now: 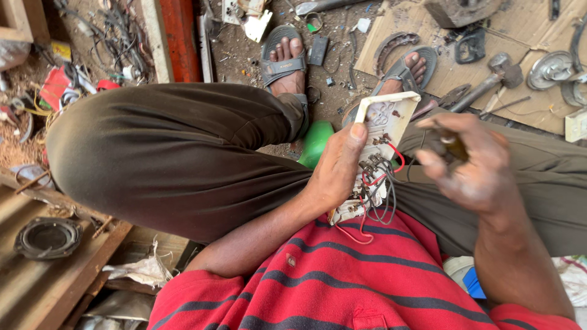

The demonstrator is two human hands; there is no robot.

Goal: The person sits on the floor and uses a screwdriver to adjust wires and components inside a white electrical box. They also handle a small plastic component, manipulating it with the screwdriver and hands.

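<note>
Both hands [336, 174] [471, 168] around switchboard [382, 131] edges

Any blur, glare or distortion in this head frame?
Head view: even daylight, no glare; right hand and the small tool it holds are motion-blurred; left hand and white switch board are sharp; wide-angle stretch bends the edges.

**Cardboard and a Red Packet on the Workshop Floor**

A flattened sheet of brown cardboard [489, 55] lies on the ground at the upper right, spread beyond the sandalled feet, with metal parts resting on it. At the far left, among tangled wires, sits a small red packet [56, 85] with a yellow edge, crumpled and partly hidden. A little white card-like scrap [257, 25] lies near the top centre. No screens or signs show.
</note>
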